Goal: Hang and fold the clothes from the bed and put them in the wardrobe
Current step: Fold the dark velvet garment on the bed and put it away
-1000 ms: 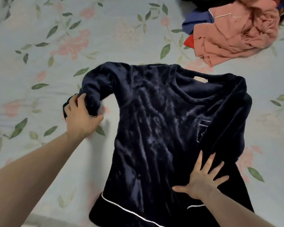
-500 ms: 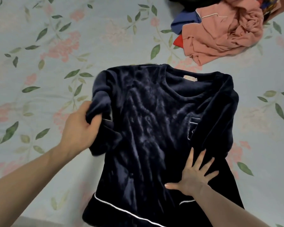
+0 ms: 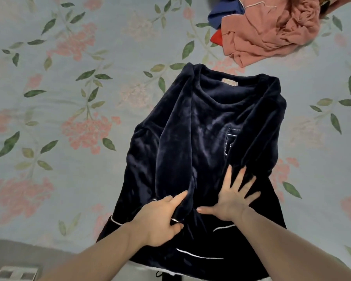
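Note:
A dark navy velvet top (image 3: 209,138) with white piping lies spread on the bed, collar away from me. Its left sleeve is folded across the front, down toward the hem. My left hand (image 3: 160,218) grips the cuff of that sleeve near the lower middle of the top. My right hand (image 3: 234,196) lies flat with fingers spread, pressing on the front of the top just right of the cuff. The right sleeve lies folded inward along the right side.
The bed sheet (image 3: 69,98) is pale blue with pink flowers and green leaves. A pile of clothes (image 3: 272,27), salmon pink over blue and red pieces, lies at the far right. The bed's near edge and a pale box (image 3: 16,273) show at bottom left.
My left hand carried the left sleeve from the bed at the left across the front of the top and down beside my right hand. The right hand stayed pressing on the fabric.

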A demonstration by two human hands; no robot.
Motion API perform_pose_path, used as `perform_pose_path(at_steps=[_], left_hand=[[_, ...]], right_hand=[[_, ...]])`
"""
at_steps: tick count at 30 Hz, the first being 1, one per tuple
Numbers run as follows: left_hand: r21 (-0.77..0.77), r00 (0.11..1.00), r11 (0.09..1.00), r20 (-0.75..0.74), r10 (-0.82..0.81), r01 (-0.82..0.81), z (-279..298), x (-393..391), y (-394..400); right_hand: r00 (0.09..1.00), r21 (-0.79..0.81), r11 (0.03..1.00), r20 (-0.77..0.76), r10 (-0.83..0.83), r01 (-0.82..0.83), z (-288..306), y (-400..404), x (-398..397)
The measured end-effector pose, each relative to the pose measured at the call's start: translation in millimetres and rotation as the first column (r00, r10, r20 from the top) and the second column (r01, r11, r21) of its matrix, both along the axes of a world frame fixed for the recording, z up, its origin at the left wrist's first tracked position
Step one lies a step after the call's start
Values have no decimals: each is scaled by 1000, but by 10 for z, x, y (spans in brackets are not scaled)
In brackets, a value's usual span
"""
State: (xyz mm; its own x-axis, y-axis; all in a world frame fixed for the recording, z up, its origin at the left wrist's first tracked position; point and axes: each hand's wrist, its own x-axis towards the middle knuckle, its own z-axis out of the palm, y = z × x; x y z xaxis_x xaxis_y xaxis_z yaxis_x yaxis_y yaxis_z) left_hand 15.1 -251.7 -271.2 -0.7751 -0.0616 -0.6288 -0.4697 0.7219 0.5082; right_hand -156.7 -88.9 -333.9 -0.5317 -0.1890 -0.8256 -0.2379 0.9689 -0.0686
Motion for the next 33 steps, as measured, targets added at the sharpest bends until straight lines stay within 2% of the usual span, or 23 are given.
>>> perform_pose_path(at_steps=[3, 6, 8, 9, 13, 16, 19, 25, 33], left_hand=[[-7, 1000, 1000, 16, 22, -22, -34, -81, 24], [-105, 948, 969, -256, 191, -224, 42, -278, -32], [-193, 897, 937, -397, 195, -289, 33, -385, -127], [-228, 902, 934, -397, 169, -275, -15, -423, -173], [-253, 988, 958, -102, 112, -135, -362, -465, -23], [-278, 988, 949, -78, 131, -148, -639, -476, 204], [-339, 987, 927, -62, 147, -159, -811, -509, 230], [-367, 992, 924, 23, 123, -106, -989, -500, 214], [-340, 983, 938, 143, 117, -62, -1000, -589, 218]], right_hand=[[1000, -41, 999, -16, 9, -9, -41, 47, 12], [998, -87, 995, -40, 47, -50, -62, 132, 47], [995, -149, 985, -63, 76, -85, -92, 230, 80], [993, -193, 976, -90, 81, -97, -105, 292, 95], [927, -370, 912, -374, 29, -178, -155, 628, 197], [860, -444, 868, -508, -38, -224, -236, 755, 237], [846, -416, 885, -531, -48, -210, -337, 711, 237], [839, -403, 896, -540, -69, -186, -502, 686, 268], [827, -412, 891, -557, -78, -193, -623, 707, 255]])
